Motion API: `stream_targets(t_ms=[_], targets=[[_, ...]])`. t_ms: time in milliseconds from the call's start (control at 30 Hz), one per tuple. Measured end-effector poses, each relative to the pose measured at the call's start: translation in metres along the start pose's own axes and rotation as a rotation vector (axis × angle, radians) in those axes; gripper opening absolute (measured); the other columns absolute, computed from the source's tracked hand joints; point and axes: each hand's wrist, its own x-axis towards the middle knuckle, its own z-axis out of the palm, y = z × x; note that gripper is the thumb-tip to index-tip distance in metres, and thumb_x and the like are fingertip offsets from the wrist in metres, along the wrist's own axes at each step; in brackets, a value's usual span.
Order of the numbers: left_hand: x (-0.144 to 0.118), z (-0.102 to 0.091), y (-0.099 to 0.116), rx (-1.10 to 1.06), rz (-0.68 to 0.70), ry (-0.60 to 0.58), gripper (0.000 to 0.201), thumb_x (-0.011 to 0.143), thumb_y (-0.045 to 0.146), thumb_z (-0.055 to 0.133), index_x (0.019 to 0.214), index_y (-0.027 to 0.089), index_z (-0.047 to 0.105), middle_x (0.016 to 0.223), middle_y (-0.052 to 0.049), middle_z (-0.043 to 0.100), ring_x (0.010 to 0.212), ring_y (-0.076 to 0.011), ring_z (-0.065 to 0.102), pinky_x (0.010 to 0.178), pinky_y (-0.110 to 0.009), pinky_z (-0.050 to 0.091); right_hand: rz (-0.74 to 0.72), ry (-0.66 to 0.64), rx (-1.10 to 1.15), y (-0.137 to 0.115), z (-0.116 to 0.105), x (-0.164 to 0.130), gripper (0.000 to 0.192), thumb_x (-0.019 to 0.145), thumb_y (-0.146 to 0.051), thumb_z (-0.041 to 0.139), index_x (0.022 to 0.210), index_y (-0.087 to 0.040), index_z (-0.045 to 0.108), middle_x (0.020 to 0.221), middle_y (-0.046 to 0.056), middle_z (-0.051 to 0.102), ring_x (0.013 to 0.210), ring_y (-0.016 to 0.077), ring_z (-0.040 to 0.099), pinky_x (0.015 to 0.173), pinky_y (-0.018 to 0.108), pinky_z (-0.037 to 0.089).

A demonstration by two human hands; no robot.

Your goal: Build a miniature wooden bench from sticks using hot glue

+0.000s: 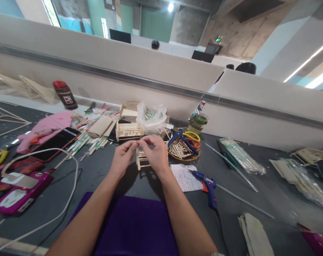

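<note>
pinching a thin stick [138, 142] between both fingertips, your left hand [123, 156] and right hand [156, 153] meet at frame centre, just above a small stick frame [141, 160] on the table [273, 188]. risk: the stick looks frail and could snap or slip if you squeeze harder. glue gun [207, 185] lies right of centre, its nozzle over paper [184, 176]; any drip would foul it. its cord and a white cable [70, 170] at lower left could snag a forearm. surface is dark and crowded with sticks, scissors [184, 139] and a phone [54, 142]. grey partition behind, concrete ceiling, strip lights upper right.
</note>
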Motion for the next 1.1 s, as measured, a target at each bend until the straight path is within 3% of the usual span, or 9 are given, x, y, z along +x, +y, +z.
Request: stream_targets(t_ms=[100,200,367,600,733,800,900,967,1100], targets=[[-0.001,0.001,0.001,-0.078,-0.043,-0.021,0.033,0.08,0.049,0.066,0.09,0.018,0.072,0.045,0.006,0.042,0.037,-0.0073,0.026,0.037,-0.022,0.019,0.068,0.039,-0.039,0.007,-0.007,0.002,0.013,0.09,-0.027,0.055,0.084,-0.022,0.065,0.084,0.001,0.068,0.085,0.0178,0.057,0.079,0.029,0.043],[-0.001,0.002,0.005,-0.167,-0.108,-0.033,0.028,0.08,0.045,0.067,0.086,0.018,0.07,0.053,0.003,0.054,0.037,-0.0052,0.022,0.036,-0.021,0.017,0.11,-0.019,-0.141,0.016,-0.015,0.005,0.012,0.087,-0.026,0.057,0.081,-0.022,0.066,0.081,0.002,0.068,0.088,0.0195,0.057,0.079,0.03,0.042],[0.004,-0.003,0.006,-0.43,-0.146,0.1,0.015,0.076,0.027,0.063,0.068,0.013,0.063,0.084,-0.005,0.07,0.037,-0.0006,0.021,0.034,-0.018,0.018,0.106,-0.077,-0.126,0.023,-0.018,0.006,0.013,0.088,-0.026,0.056,0.08,-0.022,0.066,0.08,0.001,0.067,0.087,0.0197,0.056,0.079,0.031,0.042],[0.013,-0.02,-0.001,-0.736,-0.212,0.181,0.02,0.071,0.027,0.053,0.06,0.012,0.061,0.063,-0.006,0.061,0.037,-0.0051,0.03,0.032,-0.017,0.021,0.105,-0.087,-0.135,0.021,-0.018,0.006,0.013,0.088,-0.026,0.056,0.08,-0.021,0.066,0.08,0.001,0.068,0.086,0.02,0.056,0.077,0.03,0.041],[0.014,-0.016,-0.005,-0.675,-0.345,0.214,0.02,0.075,0.028,0.062,0.065,0.012,0.062,0.058,-0.001,0.055,0.039,-0.0041,0.03,0.032,-0.015,0.019,0.107,-0.087,-0.137,0.02,-0.018,0.007,0.013,0.088,-0.025,0.057,0.08,-0.021,0.066,0.081,0.002,0.068,0.087,0.02,0.056,0.078,0.03,0.041],[0.013,-0.013,-0.007,-0.597,-0.312,0.211,0.012,0.072,0.022,0.069,0.077,0.012,0.065,0.058,0.002,0.051,0.04,-0.0033,0.03,0.033,-0.013,0.019,0.108,-0.088,-0.136,0.02,-0.018,0.007,0.013,0.088,-0.025,0.057,0.08,-0.021,0.067,0.082,0.002,0.068,0.087,0.0199,0.056,0.078,0.03,0.041],[0.012,-0.01,-0.008,-0.499,-0.201,0.128,0.032,0.069,0.019,0.074,0.099,0.013,0.068,0.071,0.002,0.055,0.043,-0.0017,0.027,0.036,-0.013,0.02,0.108,-0.095,-0.133,0.021,-0.018,0.007,0.014,0.088,-0.026,0.057,0.08,-0.021,0.068,0.081,0.001,0.069,0.086,0.0197,0.056,0.077,0.03,0.041],[0.01,-0.008,-0.007,-0.437,-0.19,0.061,0.036,0.071,0.025,0.075,0.104,0.014,0.068,0.071,0.003,0.053,0.044,-0.0019,0.025,0.037,-0.013,0.019,0.107,-0.1,-0.128,0.022,-0.019,0.006,0.014,0.088,-0.026,0.057,0.08,-0.021,0.068,0.081,0.001,0.069,0.086,0.0196,0.057,0.077,0.03,0.041],[0.006,-0.005,-0.004,-0.292,-0.243,-0.039,0.042,0.076,0.05,0.07,0.099,0.015,0.07,0.057,0.007,0.032,0.046,-0.0052,0.023,0.041,-0.016,0.017,0.096,-0.108,-0.114,0.023,-0.02,0.006,0.014,0.087,-0.026,0.058,0.08,-0.021,0.069,0.081,0.001,0.07,0.087,0.0197,0.058,0.078,0.03,0.042]])
